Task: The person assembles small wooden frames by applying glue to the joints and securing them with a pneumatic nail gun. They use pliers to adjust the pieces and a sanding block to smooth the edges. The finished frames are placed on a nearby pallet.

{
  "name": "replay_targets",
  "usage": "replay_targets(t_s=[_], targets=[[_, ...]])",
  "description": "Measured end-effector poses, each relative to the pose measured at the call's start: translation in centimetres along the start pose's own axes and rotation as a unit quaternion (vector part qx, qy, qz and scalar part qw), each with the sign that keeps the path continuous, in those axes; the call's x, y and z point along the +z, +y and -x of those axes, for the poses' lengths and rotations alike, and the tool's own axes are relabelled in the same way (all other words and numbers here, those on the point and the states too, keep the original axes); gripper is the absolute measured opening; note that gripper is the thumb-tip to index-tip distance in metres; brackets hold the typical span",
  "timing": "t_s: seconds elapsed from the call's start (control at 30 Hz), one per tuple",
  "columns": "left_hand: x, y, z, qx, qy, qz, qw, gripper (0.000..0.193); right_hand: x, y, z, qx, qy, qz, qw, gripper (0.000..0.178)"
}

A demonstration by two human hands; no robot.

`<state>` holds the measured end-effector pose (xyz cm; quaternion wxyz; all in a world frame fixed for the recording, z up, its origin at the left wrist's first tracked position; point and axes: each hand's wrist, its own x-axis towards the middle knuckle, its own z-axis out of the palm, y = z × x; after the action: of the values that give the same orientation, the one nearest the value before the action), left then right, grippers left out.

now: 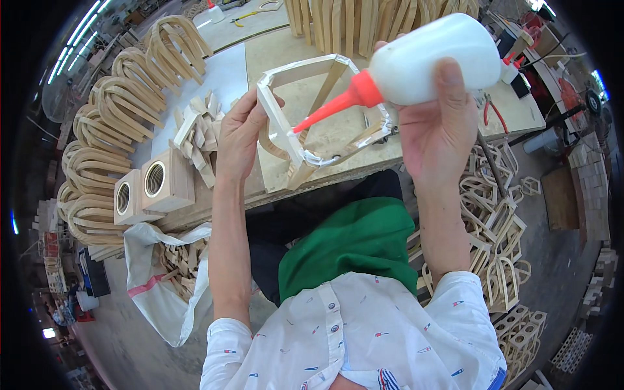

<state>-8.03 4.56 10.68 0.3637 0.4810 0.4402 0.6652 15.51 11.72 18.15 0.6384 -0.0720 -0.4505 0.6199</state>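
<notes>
Many-sided wooden frame [276, 112], curved struts beneath, held over the bench's near edge; whether it rests there, can't tell. Left hand [242, 133] pinching its left side. Right hand [445, 123] wrapped round a white squeeze bottle [432, 62], tipped, red nozzle [335, 107] at the left rim. White glue-like smears on far, right and near rims: gluing looks well along, left side likely in hand, nothing seated on the rim yet. Beyond: plywood workbench [270, 53], bent-wood arches [123, 107] standing left.

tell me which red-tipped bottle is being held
The white bottle in the right hand, its red nozzle angled at the wooden frame; no hand touches the other bottles.
</notes>
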Motion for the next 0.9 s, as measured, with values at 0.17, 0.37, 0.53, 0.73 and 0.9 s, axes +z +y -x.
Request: replay_targets(t_s=[0.17,0.37,0.53,0.73,0.9], targets=[[0.2,0.4,0.2,-0.012,0.001,-0.003,1.000,0.035,1.2,1.0,-0.3,-0.005,-0.005,-0.016,1.000,0.050],[-0.2,0.2,0.2,-0.010,0.005,-0.011,1.000,0.035,0.7,0.8,-0.3,-0.038,-0.038,0.033,0.998,0.049],[-0.2,0.1,0.1,-0.010,0.002,-0.014,1.000,0.037,1.0,0.6,-0.4,-0.045,-0.055,0.030,0.997,0.051],[0.5,0.4,0.1,-0.012,0.011,-0.003,1.000,0.040,2.0,-0.1,-0.6,-0.097,-0.164,0.168,0.967,0.049],[0.2,0.7,0.4,-0.002,0.005,0.011,1.000,0.041,3.0,0.4,-0.9,-0.145,-0.232,0.271,0.923,0.045]])
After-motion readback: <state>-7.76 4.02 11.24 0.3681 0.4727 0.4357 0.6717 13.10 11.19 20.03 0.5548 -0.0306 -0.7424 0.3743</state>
